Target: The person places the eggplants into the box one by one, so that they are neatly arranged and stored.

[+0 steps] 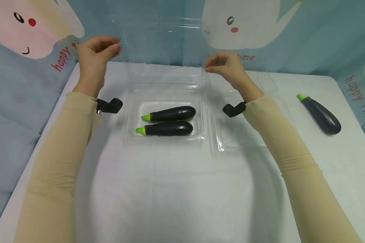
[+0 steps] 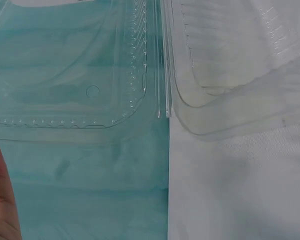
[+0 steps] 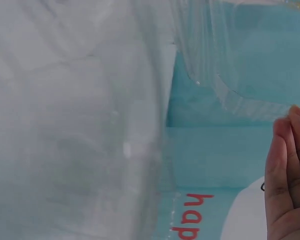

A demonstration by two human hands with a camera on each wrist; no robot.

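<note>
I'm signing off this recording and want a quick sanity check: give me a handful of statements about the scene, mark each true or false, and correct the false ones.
1. Two eggplants lie side by side in a clear box. True.
2. The lid is closed over them. False: it is raised up behind them.
3. In the head view, their green tips point right. False: they point left.
4. A third eggplant lies on the table, outside the box. True.
5. The right hand grips an eggplant. False: it pinches the lid's edge.
6. The left hand is at the lid's left side. True.
</note>
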